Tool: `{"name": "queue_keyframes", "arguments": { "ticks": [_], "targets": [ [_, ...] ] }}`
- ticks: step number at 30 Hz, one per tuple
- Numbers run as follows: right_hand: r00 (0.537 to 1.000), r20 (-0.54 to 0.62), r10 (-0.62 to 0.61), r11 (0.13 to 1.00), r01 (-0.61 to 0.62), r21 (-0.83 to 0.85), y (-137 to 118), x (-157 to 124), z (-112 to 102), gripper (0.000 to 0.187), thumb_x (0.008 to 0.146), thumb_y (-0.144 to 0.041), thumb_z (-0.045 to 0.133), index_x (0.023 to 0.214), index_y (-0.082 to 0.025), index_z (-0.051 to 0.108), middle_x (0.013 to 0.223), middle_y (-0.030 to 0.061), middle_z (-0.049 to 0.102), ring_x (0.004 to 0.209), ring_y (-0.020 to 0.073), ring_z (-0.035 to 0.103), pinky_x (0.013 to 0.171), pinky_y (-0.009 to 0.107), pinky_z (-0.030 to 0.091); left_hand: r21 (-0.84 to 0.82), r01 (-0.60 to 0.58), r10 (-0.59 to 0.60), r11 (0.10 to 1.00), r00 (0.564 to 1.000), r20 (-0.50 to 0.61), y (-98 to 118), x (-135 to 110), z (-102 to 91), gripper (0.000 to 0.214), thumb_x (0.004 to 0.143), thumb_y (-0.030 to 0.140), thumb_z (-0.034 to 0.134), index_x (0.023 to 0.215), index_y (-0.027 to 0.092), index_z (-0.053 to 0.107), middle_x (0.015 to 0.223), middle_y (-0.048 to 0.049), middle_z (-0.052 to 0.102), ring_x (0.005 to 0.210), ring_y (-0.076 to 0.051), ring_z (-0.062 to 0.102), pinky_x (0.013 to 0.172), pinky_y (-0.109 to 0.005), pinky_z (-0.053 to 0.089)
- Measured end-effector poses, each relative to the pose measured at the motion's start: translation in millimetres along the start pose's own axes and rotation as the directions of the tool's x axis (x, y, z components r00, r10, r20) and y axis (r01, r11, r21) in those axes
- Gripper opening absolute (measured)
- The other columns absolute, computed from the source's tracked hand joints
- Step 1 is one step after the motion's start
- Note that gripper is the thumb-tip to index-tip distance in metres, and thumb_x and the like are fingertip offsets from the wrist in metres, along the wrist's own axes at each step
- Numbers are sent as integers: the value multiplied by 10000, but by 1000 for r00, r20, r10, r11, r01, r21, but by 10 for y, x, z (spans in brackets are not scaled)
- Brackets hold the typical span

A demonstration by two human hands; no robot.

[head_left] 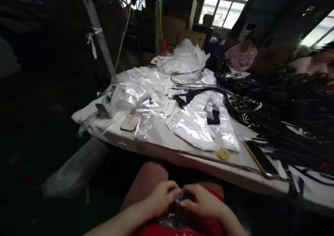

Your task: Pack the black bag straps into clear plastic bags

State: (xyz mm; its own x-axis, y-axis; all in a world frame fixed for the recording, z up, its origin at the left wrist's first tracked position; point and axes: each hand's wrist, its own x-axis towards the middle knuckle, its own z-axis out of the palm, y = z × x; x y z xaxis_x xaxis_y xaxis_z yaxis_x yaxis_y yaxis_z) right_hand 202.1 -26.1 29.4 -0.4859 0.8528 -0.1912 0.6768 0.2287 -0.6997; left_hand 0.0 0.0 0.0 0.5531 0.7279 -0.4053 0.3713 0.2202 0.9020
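Our left hand and right hand both pinch crumpled clear plastic. We have a yellow-edged phone lying on the bench.

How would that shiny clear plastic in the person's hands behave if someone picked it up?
Probably floppy: the clear plastic looks bunched beneath the left hand and right hand. Likely light, as it seems thin and see-through. Perhaps a bit slippery, given its glossy highlights.
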Motion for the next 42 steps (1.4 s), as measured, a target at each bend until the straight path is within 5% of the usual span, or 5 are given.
{"name": "queue_keyframes", "arguments": {
  "ticks": [5,17,22,26,42],
  "targets": [
    [834,-546,84,972,-190,-141,392,298,-712,320,964,-370,420,960,-193,687,929,93,735,860,230,677,782,334,521,35,82,-82,996,997,-9,-74,59,36,329,823,440,515,815,144,658,732,-19,627,673,-153,553,594,-232,401],
    [721,-693,5,920,-275,-279,593,555,-1006,285,916,-344,434,974,-182,660,962,132,708,892,283,650,802,400,478,-26,156,-156,987,988,-11,-14,-18,-29,488,828,606,502,898,151,664,700,-2,583,464,-104,490,404,-201,369],
    [972,-231,49,998,-59,-35,-69,101,-778,242,922,-405,509,865,-231,668,799,28,708,722,189,644,662,270,467,-71,205,-201,976,978,55,-48,29,-45,446,874,554,499,983,154,667,693,8,600,446,-90,504,438,-202,405],
    [982,176,62,998,-58,-32,-386,-94,-484,290,927,-381,490,737,-223,642,691,9,678,629,165,604,582,254,413,-89,234,-229,968,971,70,-103,65,-21,410,903,512,489,981,153,670,647,17,594,449,-93,514,444,-196,411],
    [985,123,121,941,-74,-330,-532,48,136,121,868,-266,536,849,-219,646,834,39,735,754,200,676,621,269,365,-85,206,-201,975,977,66,-76,-27,15,340,934,458,481,950,160,645,630,13,625,500,-117,613,473,-199,466]
  ]
}}
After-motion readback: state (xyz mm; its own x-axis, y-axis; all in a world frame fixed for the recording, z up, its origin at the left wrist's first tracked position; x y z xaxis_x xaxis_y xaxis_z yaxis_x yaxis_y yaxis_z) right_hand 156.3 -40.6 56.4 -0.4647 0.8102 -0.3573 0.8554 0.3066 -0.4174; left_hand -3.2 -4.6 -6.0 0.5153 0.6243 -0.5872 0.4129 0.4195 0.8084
